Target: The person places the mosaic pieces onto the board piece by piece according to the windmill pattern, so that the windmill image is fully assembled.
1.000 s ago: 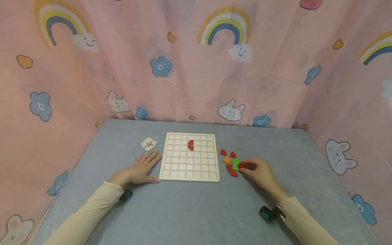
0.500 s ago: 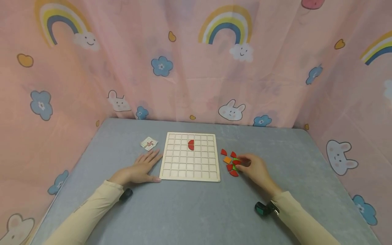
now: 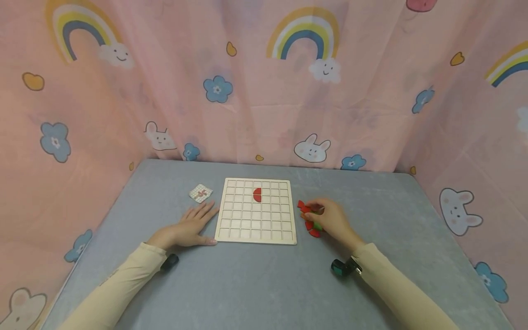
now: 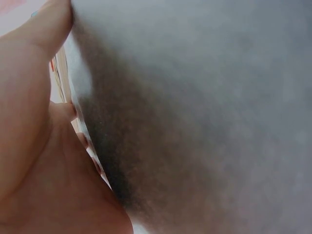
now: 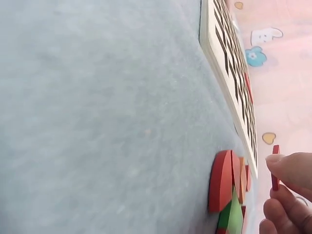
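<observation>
While two red pieces lie on the grid board, most lie off it

Placed: those two, forming a half-disc near the top; other cells bare. Right hand: thumb and fingers pinching another red piece over the loose pieces, right of the board. Loose pieces: red, green, orange; partly hidden, uncounted, apparently unplaced. Left hand: fingers spread, at the board's left edge. Patterned card: just beyond. Progress: early, by judgement.

Left sleeve and right sleeve: long, plain beige, fairly close-fitting. Left wrist camera: black, rounded. Right wrist camera: black with dark-green face.
</observation>
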Demonstrator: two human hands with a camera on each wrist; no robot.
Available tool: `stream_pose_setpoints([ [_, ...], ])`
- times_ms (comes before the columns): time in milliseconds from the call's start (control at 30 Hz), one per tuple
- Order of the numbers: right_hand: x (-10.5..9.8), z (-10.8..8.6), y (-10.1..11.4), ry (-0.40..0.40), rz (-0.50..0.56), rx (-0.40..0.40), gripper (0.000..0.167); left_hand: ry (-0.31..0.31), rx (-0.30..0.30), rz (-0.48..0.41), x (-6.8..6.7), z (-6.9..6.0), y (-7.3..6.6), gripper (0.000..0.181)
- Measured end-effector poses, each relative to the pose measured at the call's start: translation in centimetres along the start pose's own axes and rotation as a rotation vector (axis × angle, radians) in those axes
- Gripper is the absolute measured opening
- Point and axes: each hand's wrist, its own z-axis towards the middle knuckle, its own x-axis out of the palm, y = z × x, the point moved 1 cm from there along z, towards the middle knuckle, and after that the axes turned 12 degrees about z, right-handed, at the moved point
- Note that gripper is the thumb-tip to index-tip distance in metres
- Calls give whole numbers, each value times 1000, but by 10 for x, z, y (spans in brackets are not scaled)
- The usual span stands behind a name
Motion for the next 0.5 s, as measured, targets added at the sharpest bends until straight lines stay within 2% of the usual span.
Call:
stream_pose_setpoints([
  [200, 11, 13, 6, 29, 6, -31, 31, 9, -17, 13, -2, 0, 0, 99],
  [500, 27, 33, 17, 46, 36, -89, 28, -4, 5, -7, 1, 0, 1, 102],
])
